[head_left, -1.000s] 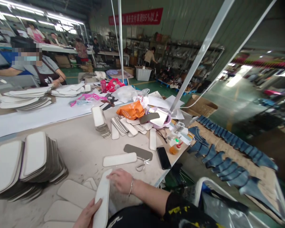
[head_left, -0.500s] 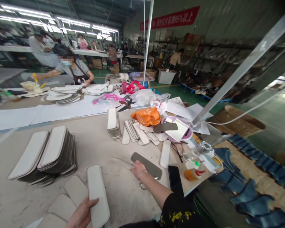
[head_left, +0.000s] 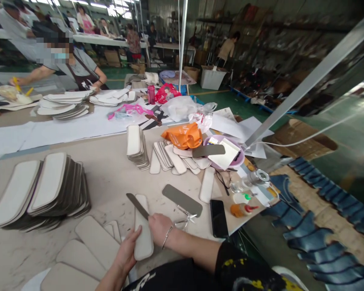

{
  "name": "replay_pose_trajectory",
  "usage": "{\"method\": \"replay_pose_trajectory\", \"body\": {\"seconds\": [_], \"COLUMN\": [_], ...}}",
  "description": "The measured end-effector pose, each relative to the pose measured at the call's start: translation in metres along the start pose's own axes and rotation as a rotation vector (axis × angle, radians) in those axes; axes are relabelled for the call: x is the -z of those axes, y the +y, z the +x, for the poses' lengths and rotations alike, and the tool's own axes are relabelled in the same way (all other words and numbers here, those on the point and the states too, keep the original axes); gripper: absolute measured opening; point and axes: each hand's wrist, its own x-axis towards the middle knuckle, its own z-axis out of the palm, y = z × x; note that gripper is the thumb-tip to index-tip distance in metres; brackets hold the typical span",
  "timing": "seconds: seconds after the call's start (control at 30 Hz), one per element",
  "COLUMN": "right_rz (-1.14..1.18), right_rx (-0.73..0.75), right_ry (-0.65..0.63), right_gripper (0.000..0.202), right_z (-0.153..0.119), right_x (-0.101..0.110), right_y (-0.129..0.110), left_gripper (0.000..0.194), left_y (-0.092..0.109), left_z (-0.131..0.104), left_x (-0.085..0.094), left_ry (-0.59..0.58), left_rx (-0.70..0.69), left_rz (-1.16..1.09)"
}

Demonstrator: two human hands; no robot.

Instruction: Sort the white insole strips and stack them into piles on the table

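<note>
My left hand (head_left: 125, 252) is closed on the edge of a pale, round-cornered panel (head_left: 144, 238), tilted up above the table. My right hand (head_left: 160, 228) grips a long, thin blade (head_left: 137, 205) with a rounded tip. The blade lies across the upper part of that panel; its handle end is hidden in my fist. Loose beige panels (head_left: 94, 238) are fanned out left of my left hand. Just beyond my right hand lies a dark grey-green panel (head_left: 178, 197), with small scissors (head_left: 186, 213) at its near end.
Tall stacks of panels (head_left: 50, 182) stand at the left. Farther back are a smaller stack (head_left: 135, 141), an orange bag (head_left: 183, 135) and a purple basin (head_left: 240, 161). A phone (head_left: 219, 218), a glass jar (head_left: 245, 182) and an orange bottle (head_left: 241, 210) line the right edge. A co-worker (head_left: 81, 68) sits opposite.
My right hand has moved left with the blade, from beside the grey-green panel to the held panel. The scissors are now uncovered. My left hand has shifted right with its panel, and the view has tilted down.
</note>
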Motion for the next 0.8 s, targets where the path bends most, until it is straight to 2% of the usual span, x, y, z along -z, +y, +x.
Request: {"method": "replay_pose_trajectory", "body": {"seconds": [0.1,0.2,0.27,0.33,0.4,0.47,0.53,0.6,0.67,0.73,0.8], "right_rz": [0.245,0.447,0.471,0.458,0.410,0.302,0.157,0.037,-0.039,-0.067,-0.059], "right_rx": [-0.192,-0.344,-0.341,-0.272,-0.201,-0.195,-0.309,-0.494,-0.614,-0.652,-0.631], "right_ry": [0.114,0.162,0.070,-0.040,-0.037,0.106,0.229,0.221,0.180,0.135,0.081], "right_gripper": [0.017,0.016,0.014,0.018,0.023,0.026,0.044,0.061,0.065,0.064,0.054], "right_z": [0.005,0.003,0.000,-0.002,-0.002,0.000,0.001,0.000,-0.003,-0.006,-0.007], "right_x": [0.016,0.014,0.004,-0.004,-0.003,0.007,0.019,0.028,0.030,0.029,0.032], "right_y": [0.023,0.025,0.018,0.014,0.021,0.042,0.074,0.107,0.133,0.149,0.155], "left_gripper": [0.058,0.056,0.056,0.061,0.065,0.063,0.057,0.055,0.055,0.055,0.057], "left_y": [-0.002,-0.002,-0.001,-0.001,-0.002,-0.003,-0.002,0.000,0.001,0.000,-0.003], "left_z": [0.007,0.011,0.011,0.009,0.007,0.006,0.007,0.006,0.005,0.004,0.003], "left_x": [0.012,0.014,0.009,0.002,-0.003,-0.004,-0.002,0.000,0.001,-0.001,-0.004], "left_ry": [0.099,0.114,0.046,0.020,0.049,0.072,0.076,0.066,0.051,0.036,0.044], "left_rx": [-0.036,-0.021,0.029,0.063,0.057,0.050,0.054,0.070,0.088,0.085,0.076], "left_rz": [0.018,-0.024,-0.063,-0.024,0.067,0.118,0.120,0.121,0.118,0.117,0.128]}}
